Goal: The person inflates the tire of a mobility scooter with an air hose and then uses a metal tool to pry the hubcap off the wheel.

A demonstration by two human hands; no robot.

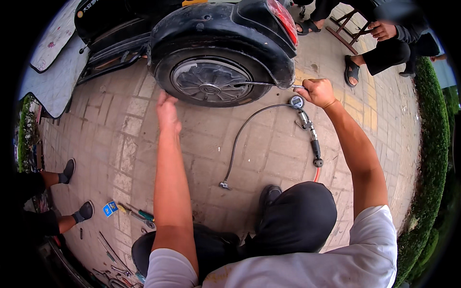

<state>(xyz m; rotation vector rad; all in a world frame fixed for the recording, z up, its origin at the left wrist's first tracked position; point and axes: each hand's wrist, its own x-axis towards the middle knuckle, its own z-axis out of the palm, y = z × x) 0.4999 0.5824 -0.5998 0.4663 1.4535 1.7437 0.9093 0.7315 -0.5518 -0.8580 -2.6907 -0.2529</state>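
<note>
My right hand (317, 92) is closed round the end of a long thin metal rod (261, 83), whose far tip reaches the rim opening beside the hub of a scooter's wheel (210, 82). The wheel has a black tyre (222, 102) and a dusty grey spoked cover. My left hand (168, 109) is raised to the tyre's lower left edge, fingers stretched upward and apart from the thumb; the fingertips are partly hidden there. Below my right hand, a tyre inflator with a round gauge (297, 101) lies on the paving, its black hose (236, 139) curving to a metal chuck (224, 185).
The scooter's black rear fender (192, 29) and red tail light (284, 21) overhang the wheel. Loose hand tools (139, 214) and a small blue packet (110, 209) lie at lower left, near another person's feet (82, 211). Someone sits at upper right; a hedge (434, 129) borders the right.
</note>
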